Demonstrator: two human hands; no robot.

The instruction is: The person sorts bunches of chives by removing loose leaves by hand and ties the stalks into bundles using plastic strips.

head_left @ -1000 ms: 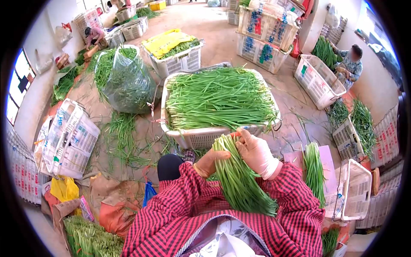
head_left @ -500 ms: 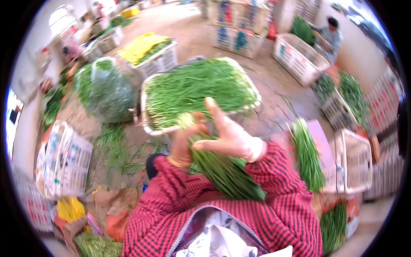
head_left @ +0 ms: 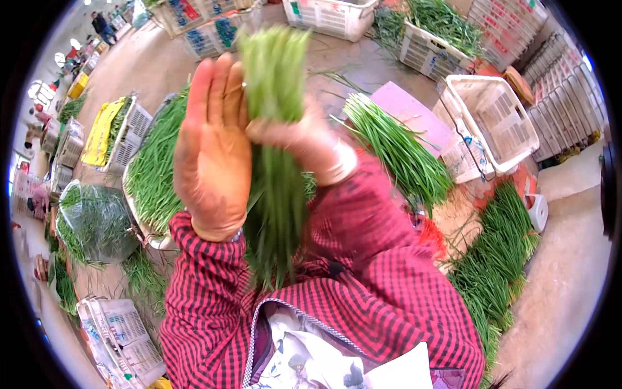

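Observation:
A bunch of green chives (head_left: 275,74) stands upright in front of me, pale stem ends on top and leaves hanging down, blurred by motion. My right hand (head_left: 308,139) grips it around the middle, thumb across the front. Beside its left side I hold my left hand (head_left: 217,146) flat, fingers stretched upward and palm showing; whether the fingertips touch the stems I cannot tell. To the right, another bunch of chives (head_left: 398,149) lies partly over a pink board (head_left: 418,117). Behind my left hand, loose chives (head_left: 155,175) fill a large crate.
A white crate (head_left: 518,152) stands at the right, near stacked crates (head_left: 564,84). Bundled chives (head_left: 489,259) line the floor at lower right. On the left are a plastic bag of greens (head_left: 97,220), a yellow-covered crate (head_left: 126,136) and more crates. A person (head_left: 102,27) stands far back.
The view has turned right. The bunch has gone from slanting across my lap to upright and raised. My right hand now grips it, while my left hand has opened flat.

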